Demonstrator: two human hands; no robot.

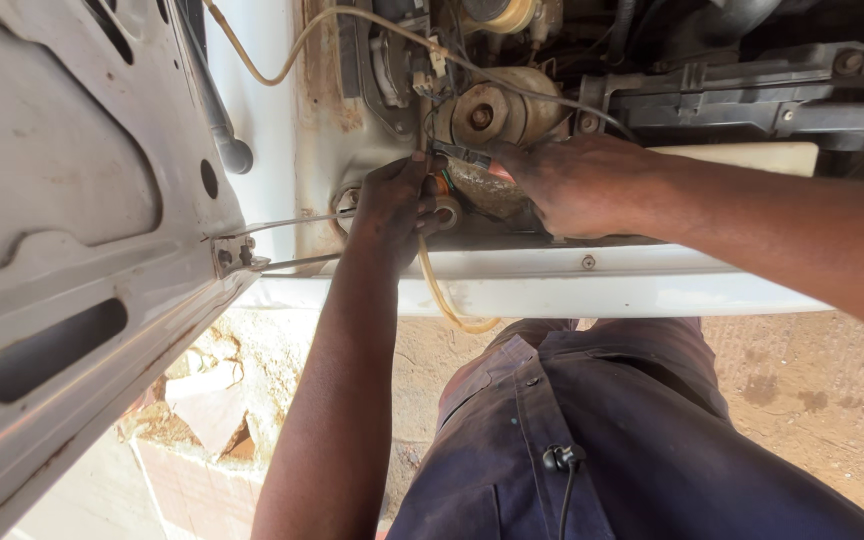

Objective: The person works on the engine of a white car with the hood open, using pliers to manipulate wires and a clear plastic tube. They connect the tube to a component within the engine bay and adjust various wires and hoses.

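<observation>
**Hands at the hose fitting in the engine bay**

The yellowish hose (442,295) lies directly under the left hand (392,205). It emerges from below that hand's fingers, drops over the white body panel (552,285), and loops in a curve just above the dark blue trousers (602,430). Its long axis over this visible stretch runs roughly vertical, then bends right at the bottom.

The left hand is closed around the hose end at an orange-tinted fitting, knuckles up, forearm extending straight up from the lower frame. The right hand (572,185) enters from the right, forearm nearly horizontal. Its fingers are curled and pressed against the dark wiring (472,155) beside the left hand; whether they grip anything cannot be determined. The two hands sit just beside each other, nearly touching.

A round metal component (487,112) sits immediately above both hands. The raised hood underside (62,230) occupies the left of the view.
</observation>
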